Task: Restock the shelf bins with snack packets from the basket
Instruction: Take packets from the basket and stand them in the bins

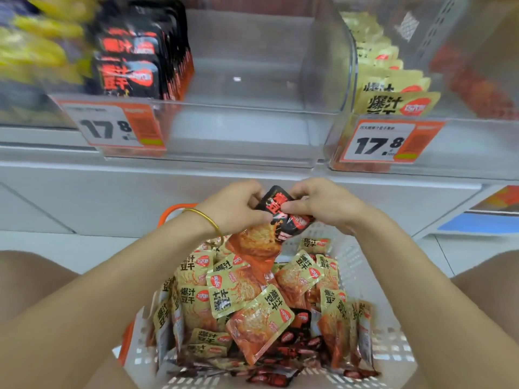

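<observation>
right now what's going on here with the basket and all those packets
A person is restocking shelf bins. Both hands, the left hand and the right hand, hold black packets just above the basket, which is still heaped with yellow packets and some black ones lower down. On the shelf, the middle bin has a row of black packets at its left side and is otherwise bare; the right bin holds yellow ones. Nothing is going into a bin yet.

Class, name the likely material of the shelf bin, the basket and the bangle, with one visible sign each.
Shelf bin: clear glossy plastic, seemingly; you see through its walls.
Basket: white moulded plastic, slotted mesh walls.
Bangle: probably metal, gold-coloured with a shine.
</observation>
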`<state>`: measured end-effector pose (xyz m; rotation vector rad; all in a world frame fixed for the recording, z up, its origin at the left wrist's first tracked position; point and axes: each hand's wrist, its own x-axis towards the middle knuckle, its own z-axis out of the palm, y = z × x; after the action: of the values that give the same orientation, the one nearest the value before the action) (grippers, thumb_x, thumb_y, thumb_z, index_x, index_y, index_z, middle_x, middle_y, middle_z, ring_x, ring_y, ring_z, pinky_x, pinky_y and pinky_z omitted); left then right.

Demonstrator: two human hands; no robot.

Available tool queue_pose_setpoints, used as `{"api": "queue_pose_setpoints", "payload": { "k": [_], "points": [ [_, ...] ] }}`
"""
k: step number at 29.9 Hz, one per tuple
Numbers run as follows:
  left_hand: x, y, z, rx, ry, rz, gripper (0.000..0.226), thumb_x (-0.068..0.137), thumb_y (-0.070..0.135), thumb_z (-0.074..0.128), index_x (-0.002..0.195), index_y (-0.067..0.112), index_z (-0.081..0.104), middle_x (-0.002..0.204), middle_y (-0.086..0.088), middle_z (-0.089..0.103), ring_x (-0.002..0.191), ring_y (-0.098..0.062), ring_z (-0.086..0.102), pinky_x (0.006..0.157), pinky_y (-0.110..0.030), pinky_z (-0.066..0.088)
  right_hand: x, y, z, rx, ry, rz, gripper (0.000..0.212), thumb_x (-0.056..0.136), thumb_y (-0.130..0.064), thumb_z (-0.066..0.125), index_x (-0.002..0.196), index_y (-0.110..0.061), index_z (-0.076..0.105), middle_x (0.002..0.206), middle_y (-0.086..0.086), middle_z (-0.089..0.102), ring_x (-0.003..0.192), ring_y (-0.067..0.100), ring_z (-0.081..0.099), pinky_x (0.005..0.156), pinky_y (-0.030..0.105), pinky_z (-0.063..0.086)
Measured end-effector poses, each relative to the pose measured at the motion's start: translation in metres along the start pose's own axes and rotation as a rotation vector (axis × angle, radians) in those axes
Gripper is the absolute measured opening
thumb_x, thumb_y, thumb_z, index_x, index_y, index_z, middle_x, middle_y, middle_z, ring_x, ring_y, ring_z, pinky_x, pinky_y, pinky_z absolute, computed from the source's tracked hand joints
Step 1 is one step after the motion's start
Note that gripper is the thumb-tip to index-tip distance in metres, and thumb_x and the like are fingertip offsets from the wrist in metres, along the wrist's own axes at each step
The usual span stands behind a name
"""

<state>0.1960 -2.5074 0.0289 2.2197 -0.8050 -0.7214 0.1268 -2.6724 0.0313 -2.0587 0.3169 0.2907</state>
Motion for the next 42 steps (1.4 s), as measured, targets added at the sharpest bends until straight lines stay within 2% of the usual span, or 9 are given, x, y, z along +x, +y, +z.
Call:
{"api": "queue_pose_setpoints", "payload": {
  "k": [3,6,12,16,21,26,29,33,42],
  "points": [
    [-0.014,0.006,-0.033,-0.05,0.079,0.031,0.02,0.079,0.006,0.072,0.077,0.016,0.055,0.081,-0.013,0.064,0.072,-0.022,0.058,0.07,-0.032,0.047,-0.013,-0.018,0.004,0.389,-0.006,-0.036,0.005,0.085,-0.011,0.065,0.083,-0.014,0.062,0.069,-0.001,0.064,0.062,0.01,0.061,0.06,0.024,0.052],
    [-0.033,0.011,-0.067,-0.162,0.178,0.054,0.014,0.079,0.002,0.07,0.087,0.001,0.058,0.082,-0.02,0.063,0.07,-0.018,0.054,0.07,-0.032,0.047,-0.023,-0.036,0.011,0.583,-0.11,-0.1,0.031,0.072,-0.02,0.066,0.101,-0.011,0.062,0.092,0.005,0.071,0.077,0.02,0.07,0.072,0.035,0.059],
    [-0.061,0.019,-0.122,-0.367,0.66,0.209,0.009,0.086,0.01,0.065,0.086,0.019,0.062,0.073,0.003,0.065,0.061,-0.001,0.058,0.06,-0.018,0.049,-0.018,-0.132,0.003,0.412,-0.018,-0.316,0.008,0.083,-0.008,0.064,0.088,-0.013,0.066,0.073,-0.001,0.07,0.059,0.012,0.067,0.054,0.023,0.057],
    [-0.07,-0.002,-0.157,-0.015,1.102,0.18,0.015,0.089,0.011,0.054,0.097,0.016,0.066,0.087,0.005,0.063,0.078,-0.009,0.059,0.079,-0.021,0.048,0.019,-0.199,-0.013,0.312,0.136,-0.4,0.007,0.088,-0.009,0.062,0.088,-0.016,0.062,0.076,0.004,0.068,0.058,0.013,0.066,0.062,0.03,0.058],
    [-0.067,-0.021,-0.162,0.315,1.062,0.106,0.025,0.082,0.001,0.048,0.094,0.008,0.068,0.1,-0.013,0.063,0.1,-0.031,0.056,0.089,-0.039,0.043,0.074,-0.22,0.022,0.198,0.034,-0.247,0.019,0.081,0.005,0.067,0.092,-0.008,0.06,0.076,0.01,0.065,0.057,0.018,0.066,0.053,0.034,0.059],
    [-0.066,-0.024,-0.158,0.377,0.99,0.006,0.025,0.08,0.002,0.046,0.087,0.012,0.068,0.099,-0.009,0.064,0.099,-0.03,0.055,0.084,-0.043,0.045,0.106,-0.219,0.055,-0.303,0.107,-0.088,0.042,0.075,-0.012,0.079,0.109,0.0,0.06,0.104,0.011,0.067,0.091,0.024,0.064,0.086,0.034,0.054],
    [-0.066,-0.023,-0.158,0.358,0.99,-0.002,0.026,0.079,0.001,0.045,0.085,0.012,0.068,0.099,-0.008,0.064,0.098,-0.029,0.055,0.083,-0.043,0.045,0.107,-0.226,0.057,-0.33,0.082,-0.027,0.04,0.079,-0.016,0.075,0.112,-0.001,0.057,0.103,0.01,0.067,0.077,0.021,0.058,0.073,0.026,0.05],
    [-0.066,-0.021,-0.16,0.333,0.988,-0.02,0.027,0.079,0.001,0.045,0.084,0.013,0.068,0.099,-0.007,0.064,0.097,-0.028,0.055,0.081,-0.041,0.046,0.109,-0.228,0.063,-0.249,0.14,-0.099,0.049,0.079,-0.013,0.074,0.122,-0.001,0.055,0.125,0.016,0.059,0.11,0.03,0.059,0.093,0.037,0.05],
    [-0.065,-0.021,-0.158,0.386,0.982,-0.019,0.025,0.081,0.001,0.044,0.086,0.011,0.067,0.096,-0.008,0.062,0.094,-0.029,0.054,0.076,-0.04,0.044,0.11,-0.231,0.073,-0.371,0.268,-0.103,0.035,0.076,-0.028,0.079,0.083,-0.009,0.05,0.087,0.005,0.058,0.081,0.024,0.059,0.07,0.032,0.052]
  ]
}}
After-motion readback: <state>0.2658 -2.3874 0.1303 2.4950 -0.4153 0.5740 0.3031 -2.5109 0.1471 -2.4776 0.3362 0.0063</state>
